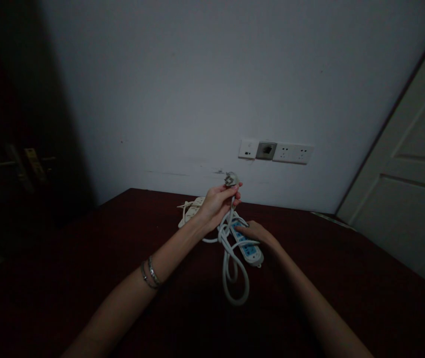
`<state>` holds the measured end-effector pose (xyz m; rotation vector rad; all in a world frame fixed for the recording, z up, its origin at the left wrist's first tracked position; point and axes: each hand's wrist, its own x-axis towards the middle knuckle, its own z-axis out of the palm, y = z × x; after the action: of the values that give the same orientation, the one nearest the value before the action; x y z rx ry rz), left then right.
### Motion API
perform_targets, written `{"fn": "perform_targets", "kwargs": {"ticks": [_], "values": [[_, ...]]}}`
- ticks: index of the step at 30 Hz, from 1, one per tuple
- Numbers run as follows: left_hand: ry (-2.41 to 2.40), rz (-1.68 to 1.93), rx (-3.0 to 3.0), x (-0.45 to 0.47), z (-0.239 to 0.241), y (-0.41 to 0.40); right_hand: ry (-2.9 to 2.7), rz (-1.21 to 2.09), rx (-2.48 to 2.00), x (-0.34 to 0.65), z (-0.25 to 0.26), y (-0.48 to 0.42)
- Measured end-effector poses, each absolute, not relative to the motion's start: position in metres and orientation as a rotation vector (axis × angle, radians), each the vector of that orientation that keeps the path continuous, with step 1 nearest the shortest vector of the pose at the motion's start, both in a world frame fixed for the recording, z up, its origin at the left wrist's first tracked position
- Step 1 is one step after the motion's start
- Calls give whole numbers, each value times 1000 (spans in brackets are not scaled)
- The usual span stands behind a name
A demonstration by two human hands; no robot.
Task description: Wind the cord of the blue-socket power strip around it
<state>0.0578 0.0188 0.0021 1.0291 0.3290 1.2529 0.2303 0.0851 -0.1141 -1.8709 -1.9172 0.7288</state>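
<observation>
My left hand [217,203] is raised above a dark red table [85,258] and grips the white cable just below its plug [231,179], which points up toward the wall. The cable [234,278] hangs down in loose loops. My right hand [255,231] rests on a white power strip [250,248] with blue sockets that lies on the table under the loops. Two thin bracelets sit on my left wrist.
A second cream power strip [192,209] lies behind my left hand near the wall. Wall sockets [275,151] sit on the white wall above the table. A white door [413,194] stands at the right, a dark door with a handle [22,166] at the left.
</observation>
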Motion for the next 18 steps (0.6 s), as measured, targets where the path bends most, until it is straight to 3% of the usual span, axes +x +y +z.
{"fn": "perform_targets", "kwargs": {"ticks": [18], "values": [[315, 1246, 1022, 57, -5, 21, -1864, 824, -1951, 236, -108, 80]]}}
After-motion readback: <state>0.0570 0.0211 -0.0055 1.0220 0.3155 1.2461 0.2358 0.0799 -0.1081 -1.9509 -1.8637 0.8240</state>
